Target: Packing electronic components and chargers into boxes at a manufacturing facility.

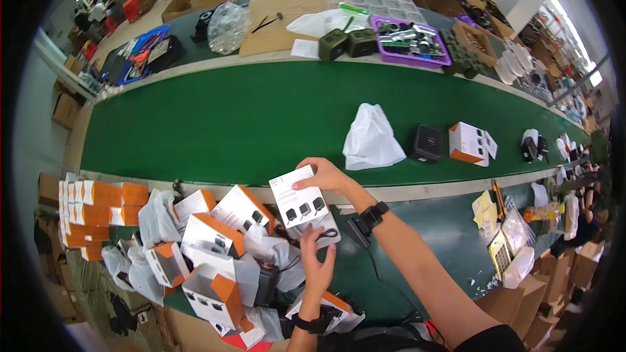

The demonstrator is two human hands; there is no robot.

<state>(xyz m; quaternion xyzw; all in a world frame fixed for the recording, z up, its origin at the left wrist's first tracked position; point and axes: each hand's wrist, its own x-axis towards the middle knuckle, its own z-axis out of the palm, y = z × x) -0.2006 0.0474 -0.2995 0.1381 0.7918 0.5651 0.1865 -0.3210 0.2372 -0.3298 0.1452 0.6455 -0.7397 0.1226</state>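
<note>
My right hand (324, 177) grips a white carton (297, 194) by its upper end, thumb on the front face. The carton has pictures of small black devices on it. At its lower end, a coiled black cable (328, 233) shows against pale wrapping. My left hand (316, 267) is at that lower end, fingertips touching it, thumb and fingers apart. Left of my hands lies a heap of white-and-orange cartons (212, 234), some with open flaps, mixed with plastic bags (158, 216). A black device (266, 285) stands among them, just left of my left wrist.
A green conveyor belt (222, 117) runs across beyond my hands. On it are a white plastic bag (372, 140), a black boxy device (427, 143) and another carton (465, 142). Orange cartons (98, 215) are stacked far left. A purple basket (414, 60) of parts sits beyond the belt.
</note>
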